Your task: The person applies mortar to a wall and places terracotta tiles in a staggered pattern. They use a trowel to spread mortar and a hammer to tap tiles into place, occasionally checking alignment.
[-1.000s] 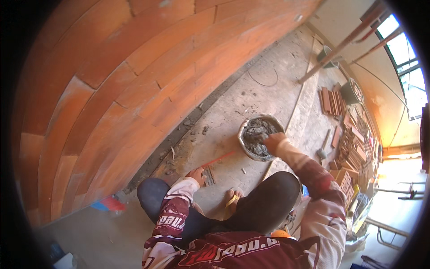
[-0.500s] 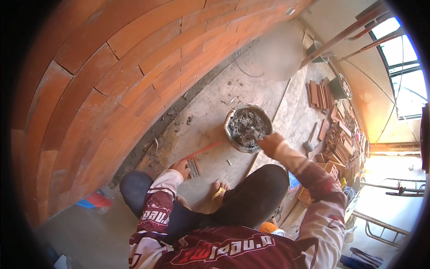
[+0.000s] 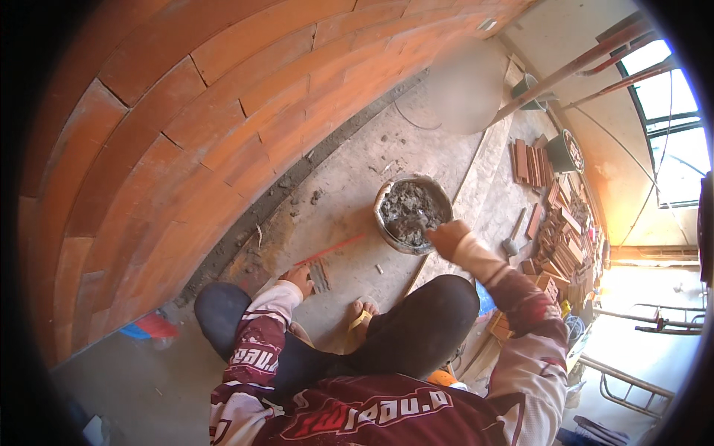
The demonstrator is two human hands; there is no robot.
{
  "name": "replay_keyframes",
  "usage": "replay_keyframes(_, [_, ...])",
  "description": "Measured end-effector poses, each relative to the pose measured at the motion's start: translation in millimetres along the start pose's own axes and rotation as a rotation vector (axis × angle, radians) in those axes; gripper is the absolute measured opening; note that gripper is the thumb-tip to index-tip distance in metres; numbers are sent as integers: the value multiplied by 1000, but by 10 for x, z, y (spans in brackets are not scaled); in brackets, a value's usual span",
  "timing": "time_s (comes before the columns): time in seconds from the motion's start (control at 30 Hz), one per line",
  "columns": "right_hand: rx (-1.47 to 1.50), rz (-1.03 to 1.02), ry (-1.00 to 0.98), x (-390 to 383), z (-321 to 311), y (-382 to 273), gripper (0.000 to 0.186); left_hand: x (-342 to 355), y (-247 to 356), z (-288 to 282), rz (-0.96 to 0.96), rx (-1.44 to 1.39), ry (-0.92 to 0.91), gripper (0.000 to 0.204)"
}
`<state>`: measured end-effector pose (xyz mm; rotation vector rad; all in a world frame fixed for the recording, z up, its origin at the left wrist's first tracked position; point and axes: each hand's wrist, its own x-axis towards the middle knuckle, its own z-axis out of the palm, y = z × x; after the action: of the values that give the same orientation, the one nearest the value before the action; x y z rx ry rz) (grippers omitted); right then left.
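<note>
A round bucket (image 3: 381, 195) with a mortar-caked rim stands on the floor before me, holding wet grey mortar (image 3: 407, 208). At its near right rim, my right hand (image 3: 448, 239) is closed round a mortar-smeared hand tool, most of it hidden by the fist and the mix. My left hand (image 3: 299, 280) is low near my left knee, fingers closed at the edge of a small grooved brick tile (image 3: 320, 276) with grey streaks. Past those fingers, a thin red strip (image 3: 338, 244) slants toward the bucket.
An orange brick wall (image 3: 186, 126) rises at left, with mortar crumbs (image 3: 279, 186) along its foot. Right of the bucket lie a mallet (image 3: 512, 241), stacked brick tiles (image 3: 531, 163) and a heap of broken pieces (image 3: 565, 241). Dark buckets (image 3: 559, 152) stand farther back, by slanting poles (image 3: 576, 70).
The view has shifted slightly. My right hand remains at the bucket's rim, and the mortar's surface beside it looks different. My left hand stays by the grooved tile.
</note>
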<state>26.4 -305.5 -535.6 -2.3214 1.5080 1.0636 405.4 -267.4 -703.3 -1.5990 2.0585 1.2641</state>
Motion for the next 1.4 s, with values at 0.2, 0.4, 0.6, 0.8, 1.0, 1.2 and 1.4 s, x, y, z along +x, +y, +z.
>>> replay_keyframes(0.2, [114, -9, -113, 485, 377, 388, 15, 102, 68, -104, -8, 2, 14, 43])
replay_keyframes(0.4, [216, 111, 113, -523, 142, 377, 27, -28, 26, -46, -9, -20, -45, 37])
replay_keyframes(0.6, [635, 496, 512, -531, 2264, -165, 42, 179, -149, 109, 27, -42, 23, 40])
replay_keyframes(0.8, [815, 731, 441, -253, 2237, -700, 36, 274, -312, 193, 10, 31, -33, 42])
replay_keyframes(1.0, [838, 736, 379, -540, 2577, -913, 34, 221, -145, 29, -27, -22, -89, 43])
replay_keyframes(1.2, [792, 733, 281, -1094, 2848, -953, 32, 226, -116, 41, 20, -46, -43, 43])
replay_keyframes(1.4, [716, 677, 231, -1469, 2331, -651, 31, 133, -60, -99, -41, -77, -40, 44])
